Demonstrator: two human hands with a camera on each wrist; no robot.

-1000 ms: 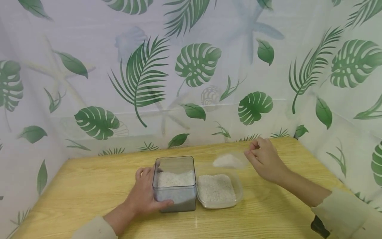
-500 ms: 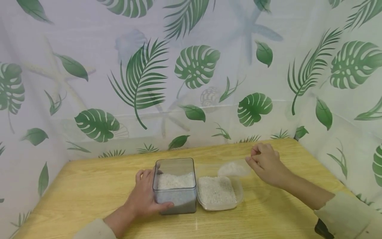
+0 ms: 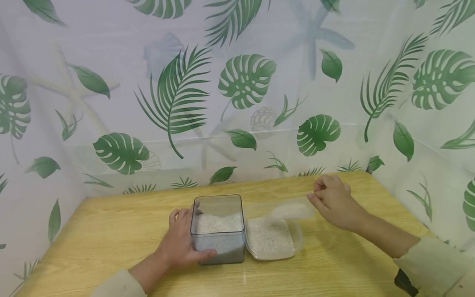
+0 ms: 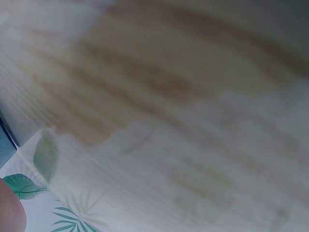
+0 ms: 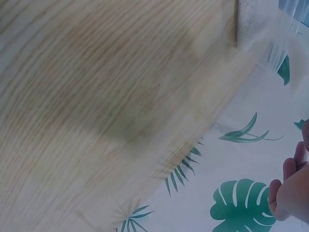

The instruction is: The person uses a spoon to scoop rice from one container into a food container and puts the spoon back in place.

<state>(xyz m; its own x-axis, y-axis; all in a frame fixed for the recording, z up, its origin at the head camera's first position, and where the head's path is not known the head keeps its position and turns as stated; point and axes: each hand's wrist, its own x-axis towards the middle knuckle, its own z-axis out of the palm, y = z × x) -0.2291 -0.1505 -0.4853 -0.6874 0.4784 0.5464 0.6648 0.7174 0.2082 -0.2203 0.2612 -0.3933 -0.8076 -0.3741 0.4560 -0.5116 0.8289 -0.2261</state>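
In the head view, my left hand grips the left side of a smoky grey square plastic box, its thumb across the front. White rice-like grains fill much of that box. Right beside it stands a low clear plastic container holding similar grains. Over the container's back part is a thin translucent plastic piece, blurred and whitish, whose exact kind I cannot tell. My right hand pinches its right end between thumb and curled fingers. At the right wrist view's edge, part of the right hand shows.
Both containers stand on a wood-grain table. A pale leaf-patterned sheet hangs behind the table and along both sides. The left wrist view is mostly blurred tabletop and sheet.
The right hand has shifted slightly right and down. The translucent piece has moved along with it and changed its tilt. The left hand and both containers hold their places.
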